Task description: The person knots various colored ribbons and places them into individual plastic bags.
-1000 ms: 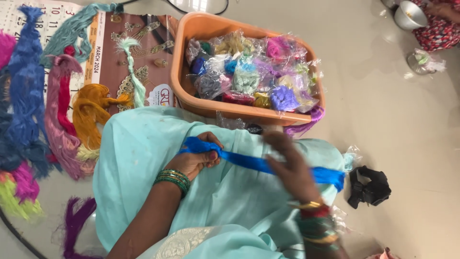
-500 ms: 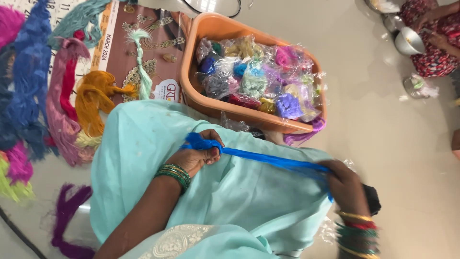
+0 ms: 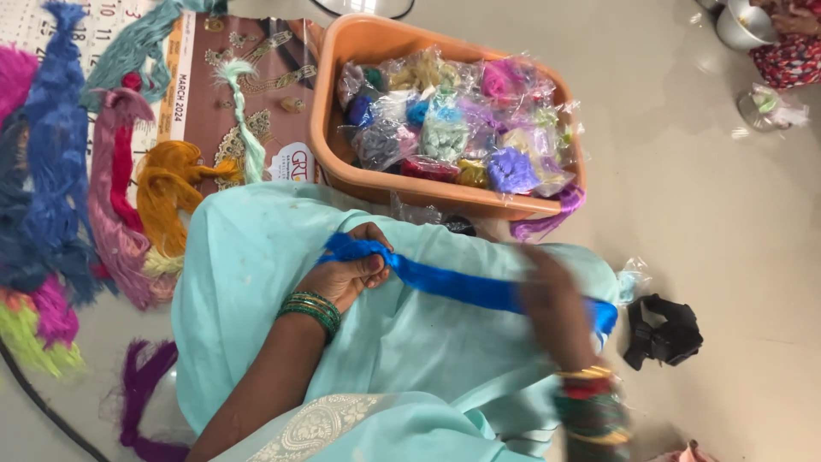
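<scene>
Right hand point(image 3: 552, 295) has moved left along the blue thread bundle point(image 3: 453, 282) since the earlier frame, now nearer the left hand; motion-blurred.

Floor point(image 3: 701, 197): pale, glossy, carries everything. Landmark = orange tub point(image 3: 342, 94).
- Pale green cloth point(image 3: 256, 257) over the person's lap, just below the tub.
- Tub is packed with clear bags of coloured thread point(image 3: 445, 128).
- Loose thread hanks point(image 3: 60, 171) in blue, pink, mustard and green, left of the tub, partly on a printed calendar sheet point(image 3: 201, 103).
- Blue thread bundle stretched across the lap below the tub, between both hands.
- Left hand point(image 3: 351, 274) below the tub's left end: fingers curled tight around the bundle's left end.
- Right hand below the tub's right half, on the bundle; fingers too blurred, cannot tell the grip.
- Black object point(image 3: 663, 334) on the floor, below-right of the tub.
- Green bangles point(image 3: 312, 310) on the left wrist.
</scene>
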